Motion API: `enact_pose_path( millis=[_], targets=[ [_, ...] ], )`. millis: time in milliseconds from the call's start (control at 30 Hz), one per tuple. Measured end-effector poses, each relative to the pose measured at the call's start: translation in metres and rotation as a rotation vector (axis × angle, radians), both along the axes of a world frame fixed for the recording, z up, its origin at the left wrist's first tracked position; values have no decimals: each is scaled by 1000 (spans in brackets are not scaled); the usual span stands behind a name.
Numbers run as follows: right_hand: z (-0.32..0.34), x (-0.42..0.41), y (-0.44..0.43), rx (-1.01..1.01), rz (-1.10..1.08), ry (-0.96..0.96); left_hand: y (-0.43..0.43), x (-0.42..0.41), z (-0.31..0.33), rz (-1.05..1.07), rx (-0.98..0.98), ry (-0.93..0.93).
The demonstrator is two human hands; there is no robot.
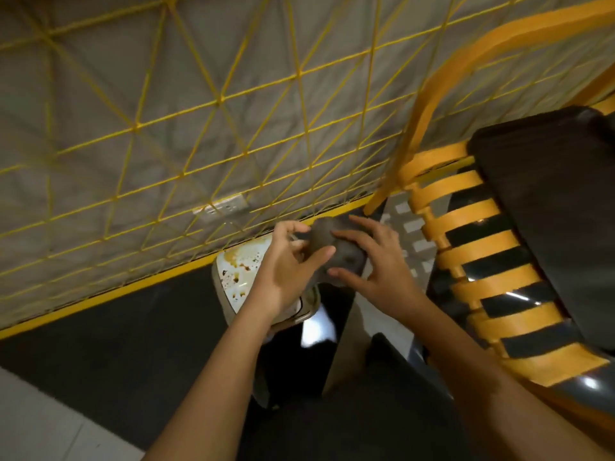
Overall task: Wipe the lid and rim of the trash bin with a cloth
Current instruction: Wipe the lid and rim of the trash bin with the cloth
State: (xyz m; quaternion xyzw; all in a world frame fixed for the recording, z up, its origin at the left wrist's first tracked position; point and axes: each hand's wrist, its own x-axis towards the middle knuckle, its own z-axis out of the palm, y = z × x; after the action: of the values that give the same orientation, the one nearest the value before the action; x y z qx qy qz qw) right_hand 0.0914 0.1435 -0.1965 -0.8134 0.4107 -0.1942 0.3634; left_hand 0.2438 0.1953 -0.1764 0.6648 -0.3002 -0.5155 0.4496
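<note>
A small trash bin stands on the floor against the wall, its white lid (238,272) stained with brown and orange spots. Its rim (299,316) shows below my left wrist. A grey cloth (336,242) is bunched up above the lid's right part. My left hand (288,261) grips the cloth from the left, thumb on top. My right hand (372,257) holds it from the right with fingers spread over it. The bin's right half is hidden behind my hands.
A yellow wire grid (216,104) covers the grey wall behind the bin, with a wall socket (221,206) just above it. A yellow slatted chair (466,247) with a black cushion (559,207) stands close on the right. Dark floor lies to the left.
</note>
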Motion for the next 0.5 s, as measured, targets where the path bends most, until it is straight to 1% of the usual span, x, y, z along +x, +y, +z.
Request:
enact_pose_path(
  millis=[67,133,200,300,333,367,400,433,500],
  targets=[
    [-11,7,8,29,42,-32,17,5,-12,-20,-64,20],
    [-20,11,17,136,58,-58,35,9,-25,-44,-94,-14],
    [-27,13,29,219,49,-95,53,10,-33,-20,-119,-122],
    [-28,11,48,284,19,-180,74,10,-40,102,-117,-345],
    [-25,10,54,330,4,-220,81,8,-39,133,-82,-359],
    [-22,8,60,392,-19,-266,89,5,-36,155,-24,-309],
    [-17,6,68,461,-44,-315,97,0,-30,172,36,-198],
    [-10,4,75,508,-66,-361,105,-7,-23,182,71,-46],
    [4,-1,91,547,-100,-434,123,-20,-9,175,53,269]
  ],
)
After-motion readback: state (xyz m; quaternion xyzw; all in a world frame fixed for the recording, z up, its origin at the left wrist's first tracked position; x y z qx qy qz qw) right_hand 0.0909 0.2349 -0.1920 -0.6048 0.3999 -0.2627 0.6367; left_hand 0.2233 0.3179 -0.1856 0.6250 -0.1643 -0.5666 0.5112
